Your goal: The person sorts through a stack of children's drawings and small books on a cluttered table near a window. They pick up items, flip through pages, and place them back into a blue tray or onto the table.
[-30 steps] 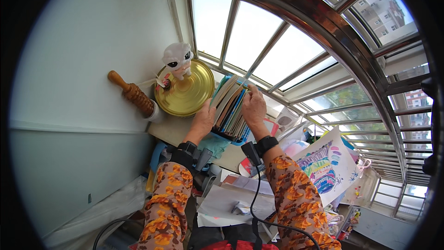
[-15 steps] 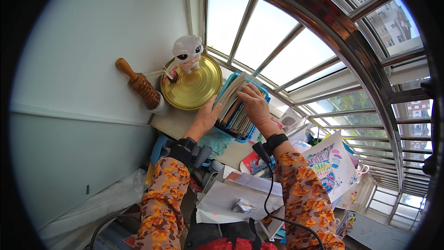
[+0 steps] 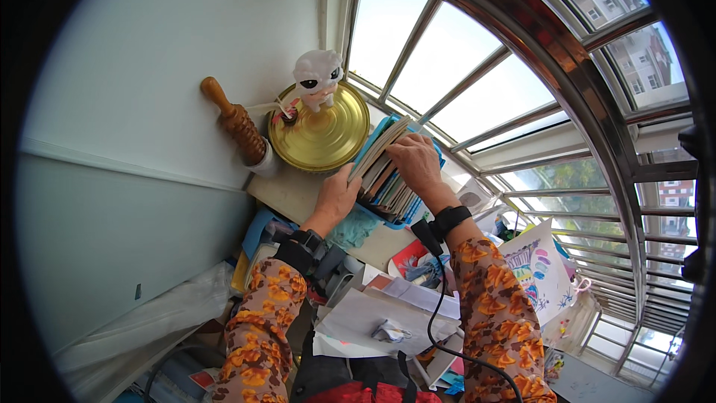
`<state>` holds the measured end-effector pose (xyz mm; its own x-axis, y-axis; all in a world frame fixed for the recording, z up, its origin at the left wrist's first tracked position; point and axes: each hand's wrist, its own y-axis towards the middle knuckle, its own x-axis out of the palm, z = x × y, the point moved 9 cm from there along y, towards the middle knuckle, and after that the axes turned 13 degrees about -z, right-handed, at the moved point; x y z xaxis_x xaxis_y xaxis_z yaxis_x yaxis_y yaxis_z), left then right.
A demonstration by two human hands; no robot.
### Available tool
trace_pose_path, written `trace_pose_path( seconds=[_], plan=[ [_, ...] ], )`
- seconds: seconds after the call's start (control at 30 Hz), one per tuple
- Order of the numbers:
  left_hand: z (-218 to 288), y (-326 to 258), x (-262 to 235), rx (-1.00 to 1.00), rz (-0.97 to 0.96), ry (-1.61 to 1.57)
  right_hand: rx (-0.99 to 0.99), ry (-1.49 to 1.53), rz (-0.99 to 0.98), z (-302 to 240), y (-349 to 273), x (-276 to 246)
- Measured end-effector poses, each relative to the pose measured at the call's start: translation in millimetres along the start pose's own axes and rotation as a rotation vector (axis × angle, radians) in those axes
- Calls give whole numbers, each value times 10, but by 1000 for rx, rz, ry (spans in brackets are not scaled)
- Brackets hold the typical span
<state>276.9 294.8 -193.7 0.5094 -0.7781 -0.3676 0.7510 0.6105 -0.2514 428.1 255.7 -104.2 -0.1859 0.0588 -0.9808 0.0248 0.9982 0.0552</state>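
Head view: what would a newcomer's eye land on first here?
Likely the round gold tin lid leaning against the white wall, with a white big-eyed figurine on top and a brown wooden roller to its left. Just right of it, the left hand and right hand press on a row of upright books beneath the curved window frames.

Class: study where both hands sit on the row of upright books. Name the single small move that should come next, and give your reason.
Probably tip the front books a little further left. The left hand braces the front of the books, which already lean away from the rest, while the right hand lies on their top edges, fingers at the gap.
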Motion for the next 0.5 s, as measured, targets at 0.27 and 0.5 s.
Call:
trace_pose_path(
  seconds=[0.27, 0.5],
  plan=[
    [-45, 17, 2, 29, 7, 50, -83, -320, -357, -170, 215, 221],
    [-63, 30, 11, -11, 8, 40, -275, -503, -558, -285, 223, 386]
  ],
)
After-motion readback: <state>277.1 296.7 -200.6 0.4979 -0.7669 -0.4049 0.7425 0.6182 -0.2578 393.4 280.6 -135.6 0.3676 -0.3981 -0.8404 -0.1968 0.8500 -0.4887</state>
